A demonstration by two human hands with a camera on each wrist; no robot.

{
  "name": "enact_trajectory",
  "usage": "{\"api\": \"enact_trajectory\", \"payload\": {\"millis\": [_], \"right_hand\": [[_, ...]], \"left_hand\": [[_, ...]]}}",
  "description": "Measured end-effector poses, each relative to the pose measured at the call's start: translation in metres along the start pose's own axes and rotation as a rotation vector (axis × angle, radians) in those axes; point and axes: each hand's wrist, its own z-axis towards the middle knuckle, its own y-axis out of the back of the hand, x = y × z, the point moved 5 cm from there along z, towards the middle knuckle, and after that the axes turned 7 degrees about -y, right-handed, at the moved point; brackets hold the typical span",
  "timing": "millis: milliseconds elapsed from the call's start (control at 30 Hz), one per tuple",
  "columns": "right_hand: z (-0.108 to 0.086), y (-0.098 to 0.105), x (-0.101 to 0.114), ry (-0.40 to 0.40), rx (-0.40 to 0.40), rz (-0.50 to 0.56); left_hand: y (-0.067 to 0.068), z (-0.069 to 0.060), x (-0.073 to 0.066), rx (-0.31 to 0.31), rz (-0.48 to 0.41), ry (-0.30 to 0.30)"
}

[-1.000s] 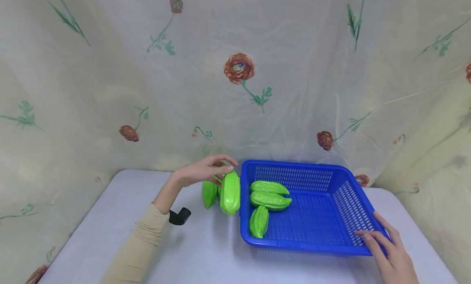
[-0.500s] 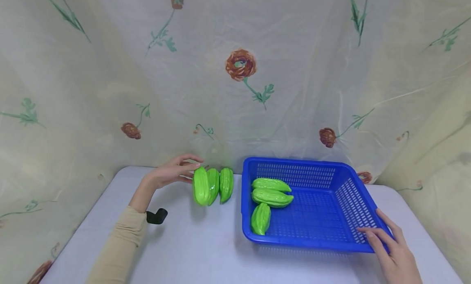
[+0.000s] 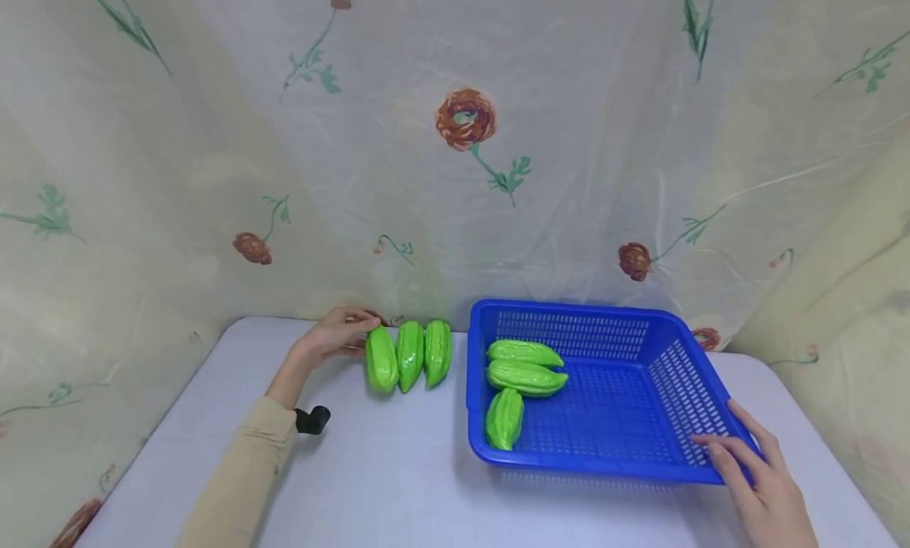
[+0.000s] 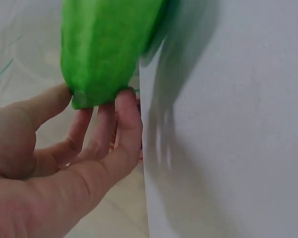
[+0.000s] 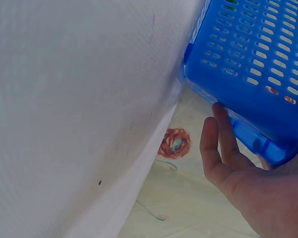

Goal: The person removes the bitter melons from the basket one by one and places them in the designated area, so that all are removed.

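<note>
Three green bitter melons stand in a row at the back of the table. With its fingertips and thumb, my left hand (image 3: 336, 336) pinches the far end of the leftmost bitter melon (image 3: 381, 362), also close up in the left wrist view (image 4: 104, 49). Beside it are a middle bitter melon (image 3: 409, 357) and a right bitter melon (image 3: 438, 354). My right hand (image 3: 771, 485) grips the right rim of a blue plastic basket (image 3: 604, 467), some fingers inside and others outside below the rim (image 5: 275, 153). Inside the basket lie three more bitter melons (image 3: 526, 378), along its left side.
A white cloth covers the table (image 3: 384, 485). Behind it hangs a floral curtain (image 3: 554, 177). A black device (image 3: 313, 419) is on the left wrist.
My left hand has carried the bitter melon leftward, away from the basket, and lowered it beside the two others. My right hand has stayed on the basket rim.
</note>
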Motion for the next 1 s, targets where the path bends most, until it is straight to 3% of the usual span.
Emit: {"api": "enact_trajectory", "payload": {"millis": [133, 400, 533, 700, 1000], "right_hand": [[0.0, -0.001, 0.002, 0.029, -0.014, 0.012], [-0.002, -0.001, 0.001, 0.022, -0.016, 0.009], [-0.001, 0.0, 0.001, 0.009, -0.008, 0.008], [-0.001, 0.001, 0.001, -0.016, 0.013, 0.003], [0.001, 0.001, 0.002, -0.004, 0.0, 0.006]], "left_hand": [[-0.002, 0.003, -0.002, -0.044, 0.049, -0.014], [-0.004, -0.003, -0.003, -0.117, 0.019, -0.002], [-0.003, -0.009, -0.005, -0.109, 0.041, 0.011], [-0.007, -0.017, -0.007, -0.054, 0.09, 0.057], [-0.007, -0.021, -0.008, -0.086, 0.09, 0.083]]}}
